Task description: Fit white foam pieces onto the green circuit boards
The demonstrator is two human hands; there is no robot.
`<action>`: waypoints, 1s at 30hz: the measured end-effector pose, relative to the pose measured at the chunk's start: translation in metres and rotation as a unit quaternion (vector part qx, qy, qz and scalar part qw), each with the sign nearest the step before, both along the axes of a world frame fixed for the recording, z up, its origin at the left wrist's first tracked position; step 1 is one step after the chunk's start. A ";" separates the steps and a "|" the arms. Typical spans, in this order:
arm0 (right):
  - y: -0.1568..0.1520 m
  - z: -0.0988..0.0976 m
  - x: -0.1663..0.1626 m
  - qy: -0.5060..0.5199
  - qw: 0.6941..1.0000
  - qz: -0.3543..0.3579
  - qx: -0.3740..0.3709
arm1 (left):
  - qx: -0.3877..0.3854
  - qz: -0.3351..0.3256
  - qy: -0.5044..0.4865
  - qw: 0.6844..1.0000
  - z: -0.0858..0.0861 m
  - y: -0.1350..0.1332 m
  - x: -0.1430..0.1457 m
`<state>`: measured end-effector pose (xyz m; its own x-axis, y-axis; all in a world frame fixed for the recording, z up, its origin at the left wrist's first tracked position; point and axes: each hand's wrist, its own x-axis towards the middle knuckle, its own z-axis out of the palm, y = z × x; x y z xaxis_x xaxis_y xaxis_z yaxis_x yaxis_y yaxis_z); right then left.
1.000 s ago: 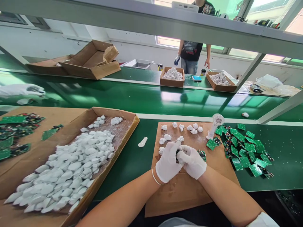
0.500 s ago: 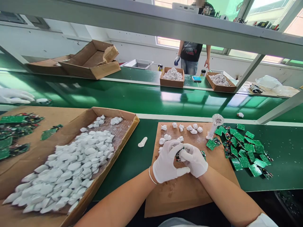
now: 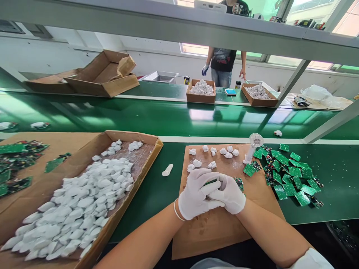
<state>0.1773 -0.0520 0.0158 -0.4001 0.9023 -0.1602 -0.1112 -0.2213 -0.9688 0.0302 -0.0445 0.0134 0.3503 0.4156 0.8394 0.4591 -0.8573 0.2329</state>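
Note:
Both hands wear white gloves and meet over a brown cardboard sheet [image 3: 224,231]. My left hand [image 3: 196,194] and my right hand [image 3: 231,194] are closed together on a small green circuit board [image 3: 210,182], mostly hidden between the fingers. Small white putty lumps [image 3: 213,151] lie on the sheet beyond the hands. A clear plastic tube [image 3: 252,147] stands at the sheet's far right corner. A pile of green circuit boards [image 3: 288,173] lies to the right of my right hand.
A cardboard tray [image 3: 140,164] of white putty pieces [image 3: 81,201] sits at left, more boards [image 3: 17,164] beyond it. A green conveyor belt [image 3: 157,116] runs across. Behind it stand boxes [image 3: 200,91] of white pieces and another person [image 3: 223,65]. A metal shelf rail [image 3: 179,26] spans overhead.
My hands have closed tighter around the board, the left fingers folding over it. The camera dipped slightly. A gloved hand at far left has left the view.

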 end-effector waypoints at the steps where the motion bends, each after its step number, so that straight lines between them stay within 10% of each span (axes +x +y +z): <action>1: -0.001 0.002 0.000 0.003 1.000 0.008 0.002 | -0.002 -0.004 -0.003 1.000 0.001 -0.001 0.000; 30: 0.005 -0.003 0.003 0.047 0.998 0.023 0.030 | -0.061 -0.005 -0.006 0.998 -0.001 0.001 0.000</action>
